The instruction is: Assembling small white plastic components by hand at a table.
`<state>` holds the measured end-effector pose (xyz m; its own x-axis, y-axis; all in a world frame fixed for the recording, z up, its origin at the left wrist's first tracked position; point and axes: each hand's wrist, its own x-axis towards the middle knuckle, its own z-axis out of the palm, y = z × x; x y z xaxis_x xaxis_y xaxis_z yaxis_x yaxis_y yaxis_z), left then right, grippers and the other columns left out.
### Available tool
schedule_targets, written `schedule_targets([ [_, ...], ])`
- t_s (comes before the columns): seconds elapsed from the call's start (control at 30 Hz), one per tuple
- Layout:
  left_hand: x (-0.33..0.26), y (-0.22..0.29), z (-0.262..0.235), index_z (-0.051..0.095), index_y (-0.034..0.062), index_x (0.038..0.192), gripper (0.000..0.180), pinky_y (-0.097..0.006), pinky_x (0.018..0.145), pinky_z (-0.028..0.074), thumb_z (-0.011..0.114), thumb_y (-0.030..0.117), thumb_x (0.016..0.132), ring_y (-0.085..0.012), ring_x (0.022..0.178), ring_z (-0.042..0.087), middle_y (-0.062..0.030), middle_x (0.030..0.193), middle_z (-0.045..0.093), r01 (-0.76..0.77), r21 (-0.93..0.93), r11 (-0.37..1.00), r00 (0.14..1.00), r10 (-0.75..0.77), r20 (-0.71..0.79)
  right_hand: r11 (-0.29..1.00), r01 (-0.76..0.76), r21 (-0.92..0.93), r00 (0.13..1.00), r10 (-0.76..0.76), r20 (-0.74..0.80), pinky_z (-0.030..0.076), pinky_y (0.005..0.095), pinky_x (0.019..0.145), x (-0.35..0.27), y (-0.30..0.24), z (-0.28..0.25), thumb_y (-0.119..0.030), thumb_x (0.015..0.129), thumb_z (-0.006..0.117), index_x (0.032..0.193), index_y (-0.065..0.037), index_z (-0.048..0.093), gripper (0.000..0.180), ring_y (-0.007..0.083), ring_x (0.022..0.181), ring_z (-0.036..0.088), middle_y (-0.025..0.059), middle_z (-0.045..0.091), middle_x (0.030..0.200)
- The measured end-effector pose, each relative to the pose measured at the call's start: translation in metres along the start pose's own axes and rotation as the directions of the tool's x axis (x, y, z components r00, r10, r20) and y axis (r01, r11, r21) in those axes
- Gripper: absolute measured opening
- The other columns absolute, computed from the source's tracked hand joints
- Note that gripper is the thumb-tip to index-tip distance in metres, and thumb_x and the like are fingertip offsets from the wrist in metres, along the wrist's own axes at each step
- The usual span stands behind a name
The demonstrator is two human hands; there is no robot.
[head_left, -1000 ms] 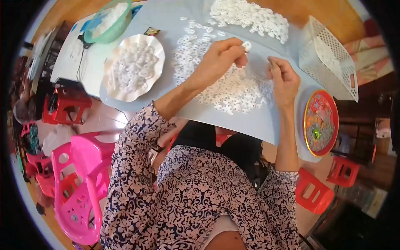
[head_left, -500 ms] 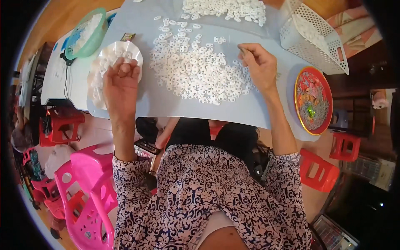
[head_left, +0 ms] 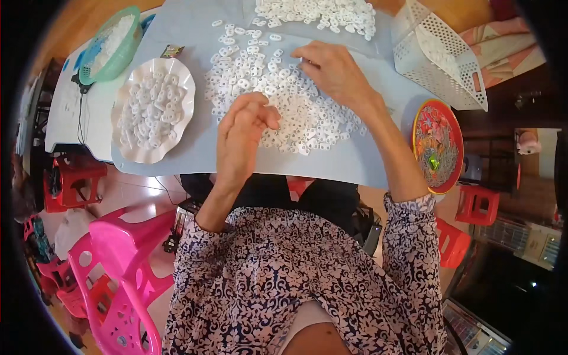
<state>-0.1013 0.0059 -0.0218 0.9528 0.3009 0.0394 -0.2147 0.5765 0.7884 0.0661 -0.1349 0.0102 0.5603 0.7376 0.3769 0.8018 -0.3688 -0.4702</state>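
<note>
grey tabletop: left hand, back from the white dish, pinches loosely among white pieces; right hand grip unclear.

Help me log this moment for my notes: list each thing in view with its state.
left hand: fingers curled, resting on the loose pile
right hand: palm down on the pile
white plastic pieces: spread loose on the grey sheet
scalloped white dish: partly filled with pieces
green basket: holds white pieces
white perforated basket: tilted, apparently empty
red round tray: holds colourful bits
</note>
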Motion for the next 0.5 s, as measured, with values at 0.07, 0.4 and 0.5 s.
schedule_targets([
  [0.07,-0.002,-0.003,0.004,0.053,-0.0008,0.106,0.023,-0.032,0.085,0.04,0.039,0.015,0.097,-0.0167,0.084,0.052,-0.0066,0.078,0.055,0.035,0.038,0.999,0.999,-0.035,-0.005,0.993,0.047,-0.105,0.995,-0.038,0.089,0.048,0.0346,0.069,0.005,0.006,0.004,-0.005,0.08,0.056,0.094,-0.002,0.065,0.017,0.0288,0.073,0.06,0.0122,0.063,0.085],
  [0.4,0.03,0.023,0.012,0.057,-0.0011,0.097,0.021,-0.026,0.073,0.042,0.044,0.015,0.093,-0.0115,0.073,0.053,-0.0049,0.074,0.058,-0.117,0.474,0.873,0.992,0.085,0.088,0.98,0.152,-0.126,0.978,-0.13,0.162,0.047,0.0387,0.065,0.007,0.017,0.008,-0.008,0.078,0.058,0.085,-0.002,0.063,0.011,0.0312,0.071,0.058,0.0112,0.061,0.08],
  [0.5,0.058,0.034,0.021,0.058,-0.0013,0.095,0.021,-0.026,0.069,0.043,0.046,0.016,0.091,-0.011,0.069,0.053,-0.0052,0.071,0.059,-0.219,0.677,0.703,0.972,0.102,0.21,0.976,0.147,-0.158,0.977,-0.118,0.176,0.049,0.04,0.066,0.004,0.02,0.006,-0.009,0.079,0.059,0.073,-0.003,0.06,0.008,0.0319,0.073,0.059,0.0112,0.06,0.075],
])
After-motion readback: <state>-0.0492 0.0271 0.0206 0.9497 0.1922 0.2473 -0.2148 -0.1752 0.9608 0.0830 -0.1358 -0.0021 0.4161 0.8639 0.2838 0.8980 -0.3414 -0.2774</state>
